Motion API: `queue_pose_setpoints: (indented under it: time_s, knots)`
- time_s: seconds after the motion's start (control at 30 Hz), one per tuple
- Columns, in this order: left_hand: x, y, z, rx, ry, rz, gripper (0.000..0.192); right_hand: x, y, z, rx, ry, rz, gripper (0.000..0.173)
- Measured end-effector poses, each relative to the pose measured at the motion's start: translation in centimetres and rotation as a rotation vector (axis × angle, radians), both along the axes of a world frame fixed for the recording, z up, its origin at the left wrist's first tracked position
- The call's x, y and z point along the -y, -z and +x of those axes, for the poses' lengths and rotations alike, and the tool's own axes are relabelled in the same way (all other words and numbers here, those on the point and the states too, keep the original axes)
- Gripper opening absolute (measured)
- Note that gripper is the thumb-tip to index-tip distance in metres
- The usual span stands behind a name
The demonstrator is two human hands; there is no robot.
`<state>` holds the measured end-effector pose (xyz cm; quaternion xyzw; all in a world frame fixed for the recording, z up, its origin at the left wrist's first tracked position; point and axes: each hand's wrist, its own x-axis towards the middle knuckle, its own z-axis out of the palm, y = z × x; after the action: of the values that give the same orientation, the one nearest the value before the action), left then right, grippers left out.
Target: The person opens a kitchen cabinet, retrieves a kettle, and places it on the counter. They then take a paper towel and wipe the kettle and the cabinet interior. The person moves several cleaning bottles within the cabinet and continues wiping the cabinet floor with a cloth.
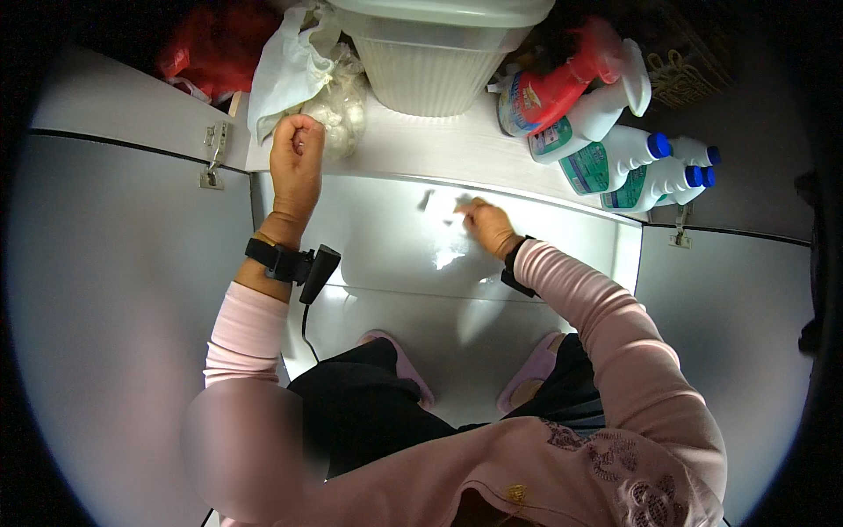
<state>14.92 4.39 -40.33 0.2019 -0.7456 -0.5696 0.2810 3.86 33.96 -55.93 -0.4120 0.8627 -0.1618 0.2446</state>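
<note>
My left hand (pixel 298 165) is raised near the cabinet shelf with its fingers curled in, and nothing shows inside it. Just beyond its fingertips are a white drawstring cloth bag (pixel 290 72) and a clear plastic bag (pixel 339 112) with pale contents. Lower down, my right hand (pixel 489 224) reaches in front of the shelf edge, its fingertips blurred. They meet or come close to a small white piece (pixel 442 205), perhaps paper or cloth, against the glossy white surface (pixel 382 230). Glare and blur hide whether the fingers grip it.
On the shelf (pixel 421 145) stand a ribbed plastic bin (pixel 428 72), a red-topped spray bottle (pixel 560 92), a white spray bottle (pixel 579 122) and several blue-capped bottles (pixel 606 161). Hinged doors stand open at left (pixel 132 263) and right (pixel 724 316). A red plastic bag (pixel 217 53) lies back left.
</note>
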Motion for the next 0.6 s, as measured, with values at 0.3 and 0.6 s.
queue_pose_setpoints:
  time_s: [0.3,0.6]
  knots:
    - [-2.0,0.4,-0.3,-0.015,0.106,0.078,0.006,6.6,3.2,3.9,-0.216,-0.013,-0.118,0.028]
    - [-12.5,-5.4,-8.9,-0.031,0.538,-0.164,0.02,-3.4,-12.6,-5.3,0.335,-0.487,-0.036,0.019]
